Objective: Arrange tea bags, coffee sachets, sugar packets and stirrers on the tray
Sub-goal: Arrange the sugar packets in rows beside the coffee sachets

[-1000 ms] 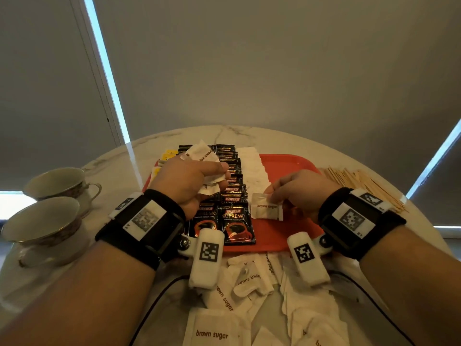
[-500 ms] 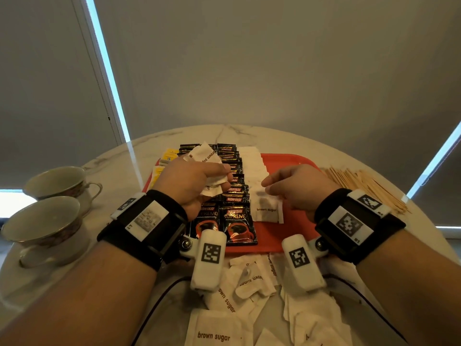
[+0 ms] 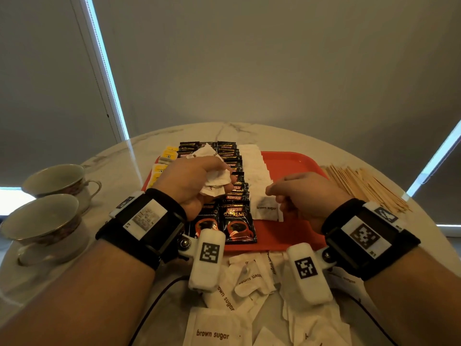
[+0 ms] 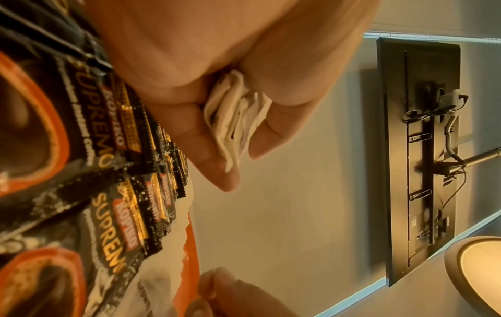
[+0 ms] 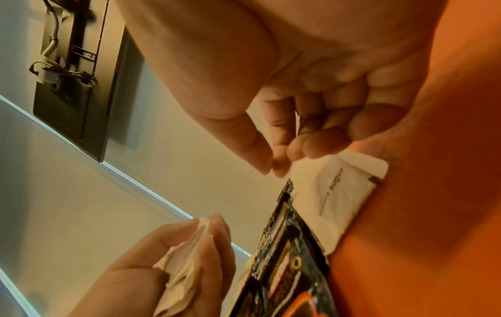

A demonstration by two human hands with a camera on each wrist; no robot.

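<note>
I'm gripping a crumpled bunch of sugar packets [image 3: 216, 181] in my left hand [image 3: 192, 179] above the coffee sachets [image 3: 238, 221] lining the red tray [image 3: 289, 162], while my right hand [image 3: 305, 193] is hovering empty, fingers curled with thumb meeting forefinger, just over the nearest laid sugar packet [image 3: 265, 209] beside them, stirrers [image 3: 366, 188] lying further right.

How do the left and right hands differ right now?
The left hand grips a bunch of sugar packets; the right hand holds nothing, fingers curled. The left hand is above the coffee sachets; the right hand is above a laid sugar packet. Both are over the tray.
</note>
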